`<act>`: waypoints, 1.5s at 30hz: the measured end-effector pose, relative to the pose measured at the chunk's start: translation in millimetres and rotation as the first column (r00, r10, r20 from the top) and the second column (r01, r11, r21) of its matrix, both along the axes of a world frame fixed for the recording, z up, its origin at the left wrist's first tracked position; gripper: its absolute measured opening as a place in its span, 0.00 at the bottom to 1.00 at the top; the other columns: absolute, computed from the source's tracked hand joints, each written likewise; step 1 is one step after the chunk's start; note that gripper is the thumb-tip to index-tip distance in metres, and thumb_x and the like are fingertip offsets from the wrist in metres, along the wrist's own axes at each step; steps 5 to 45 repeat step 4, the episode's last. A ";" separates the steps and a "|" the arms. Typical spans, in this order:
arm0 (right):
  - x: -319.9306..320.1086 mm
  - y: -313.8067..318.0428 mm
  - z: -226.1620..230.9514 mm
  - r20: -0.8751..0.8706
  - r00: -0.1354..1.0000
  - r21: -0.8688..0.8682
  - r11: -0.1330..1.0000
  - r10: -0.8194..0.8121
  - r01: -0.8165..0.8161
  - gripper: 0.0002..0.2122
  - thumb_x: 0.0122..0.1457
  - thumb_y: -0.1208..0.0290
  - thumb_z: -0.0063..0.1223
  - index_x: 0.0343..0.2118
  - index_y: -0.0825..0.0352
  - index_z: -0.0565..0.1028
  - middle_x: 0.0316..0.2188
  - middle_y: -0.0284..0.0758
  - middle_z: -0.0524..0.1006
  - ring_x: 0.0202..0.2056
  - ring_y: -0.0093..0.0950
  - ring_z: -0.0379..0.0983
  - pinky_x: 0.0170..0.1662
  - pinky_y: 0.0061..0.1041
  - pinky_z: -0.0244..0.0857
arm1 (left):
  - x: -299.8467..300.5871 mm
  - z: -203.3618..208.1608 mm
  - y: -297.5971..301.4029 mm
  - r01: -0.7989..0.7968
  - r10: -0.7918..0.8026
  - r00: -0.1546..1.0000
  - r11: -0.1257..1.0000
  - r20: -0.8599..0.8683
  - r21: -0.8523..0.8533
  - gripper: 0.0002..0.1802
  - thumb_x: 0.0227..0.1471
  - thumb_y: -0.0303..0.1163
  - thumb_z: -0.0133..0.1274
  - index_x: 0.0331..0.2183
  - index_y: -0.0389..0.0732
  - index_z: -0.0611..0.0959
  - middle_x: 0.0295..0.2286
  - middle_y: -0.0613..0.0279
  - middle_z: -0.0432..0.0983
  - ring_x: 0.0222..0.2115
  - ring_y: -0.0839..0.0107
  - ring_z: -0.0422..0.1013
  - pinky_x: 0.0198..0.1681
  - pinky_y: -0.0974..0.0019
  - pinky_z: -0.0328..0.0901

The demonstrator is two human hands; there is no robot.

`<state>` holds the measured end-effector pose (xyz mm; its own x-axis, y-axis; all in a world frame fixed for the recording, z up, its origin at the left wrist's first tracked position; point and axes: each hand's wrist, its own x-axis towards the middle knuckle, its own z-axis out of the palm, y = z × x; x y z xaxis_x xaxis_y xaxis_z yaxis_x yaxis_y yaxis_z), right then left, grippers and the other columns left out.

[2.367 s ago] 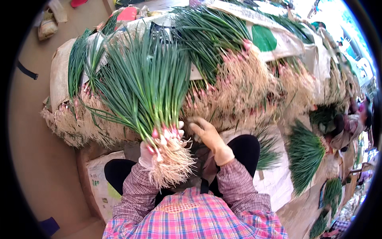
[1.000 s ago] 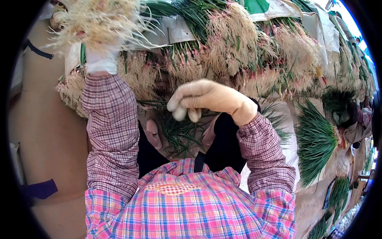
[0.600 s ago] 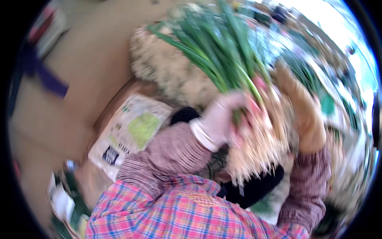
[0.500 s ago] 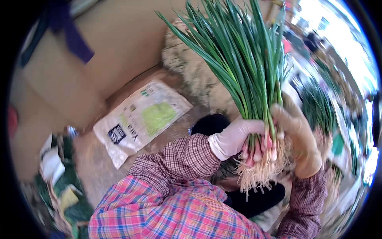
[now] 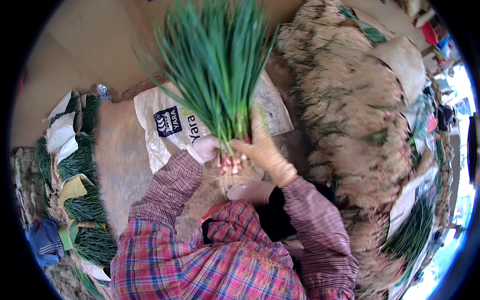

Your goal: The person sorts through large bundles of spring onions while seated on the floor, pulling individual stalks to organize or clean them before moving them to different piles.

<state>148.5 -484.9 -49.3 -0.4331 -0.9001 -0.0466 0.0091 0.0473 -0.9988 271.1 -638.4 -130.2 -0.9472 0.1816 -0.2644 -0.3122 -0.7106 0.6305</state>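
Between my hands is a bunch of spring onions (image 5: 220,75), its green tops fanned away from me and slightly blurred. Pinkish-white bulbs and pale stringy roots hang at the near end. My left hand (image 5: 204,149), in a whitish glove, wraps the stems just above the bulbs from the left. On the other side my right hand (image 5: 262,150), in a tan glove, also closes around the stems. Below the bunch lies a white printed sack (image 5: 155,132) flat on the floor, partly covered by the leaves.
A long heap of spring onions (image 5: 350,115), roots outward, runs along the right. Wrapped green bundles (image 5: 82,170) line the left, beside blue cloth (image 5: 46,242). A tan wall (image 5: 90,45) stands at the far left. My knee (image 5: 277,205) is close beneath the roots.
The view has swung to the right. The bunch has come down and left, over the sack, still held. My right hand has closed in on the stems beside my left.
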 end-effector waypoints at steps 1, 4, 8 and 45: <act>8.3 -17.3 -25.8 0.128 0.992 -0.003 1.000 0.011 -0.010 0.49 0.46 0.74 0.62 0.63 0.65 0.36 0.62 0.44 0.50 0.62 0.34 0.46 0.62 0.27 0.43 | 10.8 -27.3 -6.1 -0.143 0.143 0.988 0.990 0.053 -0.004 0.26 0.48 0.21 0.43 0.51 0.29 0.66 0.37 0.45 0.75 0.28 0.62 0.76 0.24 0.62 0.74; 26.4 -59.2 -124.3 0.011 0.999 0.136 0.990 0.047 -0.048 0.48 0.47 0.73 0.62 0.64 0.60 0.36 0.64 0.42 0.46 0.64 0.35 0.41 0.64 0.26 0.37 | 27.2 -98.9 -16.9 -0.396 0.389 0.907 0.918 0.164 0.011 0.33 0.45 0.18 0.45 0.55 0.32 0.61 0.44 0.46 0.70 0.32 0.62 0.76 0.25 0.62 0.73; 26.4 -59.2 -124.3 0.011 0.999 0.136 0.990 0.047 -0.048 0.48 0.47 0.73 0.62 0.64 0.60 0.36 0.64 0.42 0.46 0.64 0.35 0.41 0.64 0.26 0.37 | 27.2 -98.9 -16.9 -0.396 0.389 0.907 0.918 0.164 0.011 0.33 0.45 0.18 0.45 0.55 0.32 0.61 0.44 0.46 0.70 0.32 0.62 0.76 0.25 0.62 0.73; 26.4 -59.2 -124.3 0.011 0.999 0.136 0.990 0.047 -0.048 0.48 0.47 0.73 0.62 0.64 0.60 0.36 0.64 0.42 0.46 0.64 0.35 0.41 0.64 0.26 0.37 | 27.2 -98.9 -16.9 -0.396 0.389 0.907 0.918 0.164 0.011 0.33 0.45 0.18 0.45 0.55 0.32 0.61 0.44 0.46 0.70 0.32 0.62 0.76 0.25 0.62 0.73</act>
